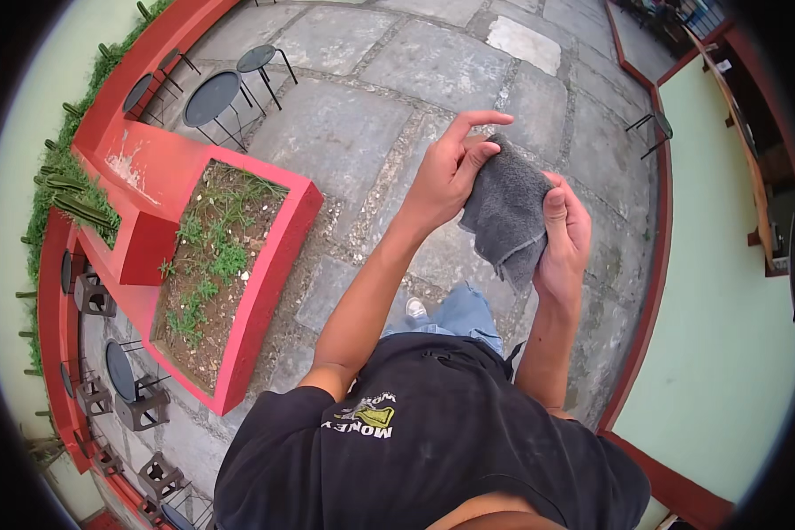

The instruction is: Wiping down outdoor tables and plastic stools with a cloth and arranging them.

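Observation:
A dark grey fuzzy cloth [511, 208] hangs between my two hands, folded and drooping to a point at its lower end. My left hand [450, 168] pinches its upper left corner between thumb and fingers, with the index finger stretched out past the cloth. At the cloth's right edge, my right hand [564, 234] grips it with the thumb lying on top; its other fingers are partly hidden behind. Both forearms are raised in front of my body, well above the ground.
Stone paving [336, 124] spreads ahead. To the left stands a red-walled planter [269, 305] with weeds and soil. Round black tables [212, 97] and stools [256, 58] stand beyond it, with more at lower left. A pale green wall [715, 265] runs along the right, near a small stool [662, 125].

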`<state>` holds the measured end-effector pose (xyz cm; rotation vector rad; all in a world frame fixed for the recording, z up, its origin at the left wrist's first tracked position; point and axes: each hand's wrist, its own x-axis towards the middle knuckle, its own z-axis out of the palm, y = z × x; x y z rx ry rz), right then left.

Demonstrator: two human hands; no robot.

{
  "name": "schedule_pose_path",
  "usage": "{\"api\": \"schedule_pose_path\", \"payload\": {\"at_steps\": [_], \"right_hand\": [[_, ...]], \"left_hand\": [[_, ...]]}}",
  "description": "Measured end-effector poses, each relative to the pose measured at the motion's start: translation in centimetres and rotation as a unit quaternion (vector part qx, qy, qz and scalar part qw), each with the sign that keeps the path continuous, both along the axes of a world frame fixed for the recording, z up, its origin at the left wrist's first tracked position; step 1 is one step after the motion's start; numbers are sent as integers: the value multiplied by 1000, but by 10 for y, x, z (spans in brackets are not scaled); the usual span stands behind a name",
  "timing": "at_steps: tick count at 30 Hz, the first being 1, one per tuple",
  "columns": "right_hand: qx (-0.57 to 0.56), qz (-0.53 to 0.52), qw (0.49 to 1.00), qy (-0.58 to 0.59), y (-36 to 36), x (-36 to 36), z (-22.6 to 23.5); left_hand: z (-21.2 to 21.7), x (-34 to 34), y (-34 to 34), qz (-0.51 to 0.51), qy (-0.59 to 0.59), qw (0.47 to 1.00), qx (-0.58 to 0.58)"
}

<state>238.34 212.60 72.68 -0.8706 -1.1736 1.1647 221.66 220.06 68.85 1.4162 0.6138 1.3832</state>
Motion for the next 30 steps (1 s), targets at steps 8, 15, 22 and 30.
{"api": "schedule_pose_path", "payload": {"at_steps": [8,15,22,30], "right_hand": [[-99,69,993,3,200,-46,-77],[-176,287,940,45,418,-153,-117],[-165,365,916,-11,605,-279,-86],[-304,404,863,-7,739,-409,-148]], "left_hand": [[-89,-119,138,105,72,973,-192],[-112,-185,253,144,54,949,-275],[-90,-310,371,345,89,898,-260],[-193,-420,530,330,-8,895,-299]]}}
